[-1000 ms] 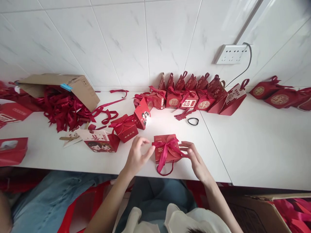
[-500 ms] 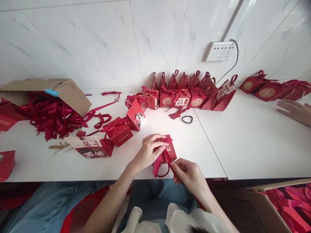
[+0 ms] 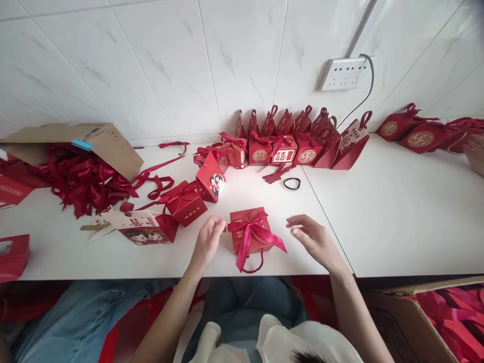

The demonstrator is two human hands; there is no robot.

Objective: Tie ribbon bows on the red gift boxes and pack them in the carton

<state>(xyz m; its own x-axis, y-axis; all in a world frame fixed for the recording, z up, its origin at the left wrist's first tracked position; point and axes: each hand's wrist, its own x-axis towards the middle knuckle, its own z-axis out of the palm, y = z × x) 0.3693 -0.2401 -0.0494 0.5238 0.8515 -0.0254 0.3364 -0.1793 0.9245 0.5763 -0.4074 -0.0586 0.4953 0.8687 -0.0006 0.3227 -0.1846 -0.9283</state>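
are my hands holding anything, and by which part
The right hand holds nothing. The left hand is at the left end of the ribbon bow; whether it pinches that end cannot be told.

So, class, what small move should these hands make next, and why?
Perhaps the right hand should smooth down the nearer ribbon tail: it juts past the side of the red box, and that hand is open close by, holding nothing.

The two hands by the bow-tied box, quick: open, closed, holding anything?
Left hand: fingers curled beside the ribbon bow; whether gripping it cannot be told.
Right hand: open, holding nothing, apart from the bow.
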